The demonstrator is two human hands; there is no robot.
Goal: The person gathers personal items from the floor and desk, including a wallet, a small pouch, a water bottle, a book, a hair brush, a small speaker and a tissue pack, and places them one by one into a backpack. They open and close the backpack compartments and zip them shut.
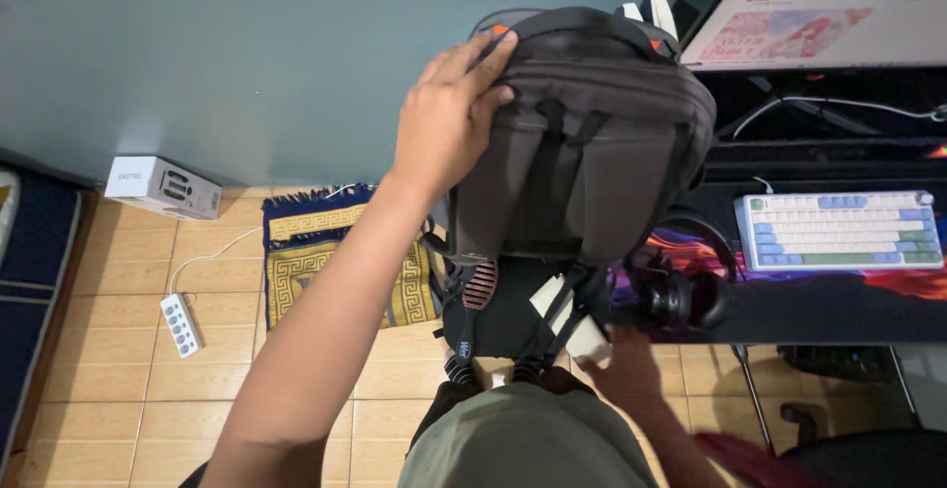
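At centre: a dark grey backpack is held up off the floor, its lower straps hanging toward 6 o'clock.
Left hand: the left hand lies spread on the backpack's upper corner at 10 o'clock, fingers curled over the top edge, gripping it.
Right hand: the right hand sits under the backpack at 5 o'clock, blurred and partly covered by straps; whether it is closed on anything cannot be told.
Desk edge: the black desk runs along 3 o'clock, its front edge just beside the backpack's right side; a white and blue keyboard lies on it, and black headphones sit at the edge, touching or nearly touching the backpack.
Open room: bare tiled floor spreads toward 8 o'clock; a white power strip and a blue and gold mat lie there, well apart from the desk.
Wall side: a white box rests against the wall at 9 o'clock.
Cut off: a screen at 1 o'clock runs out of view.
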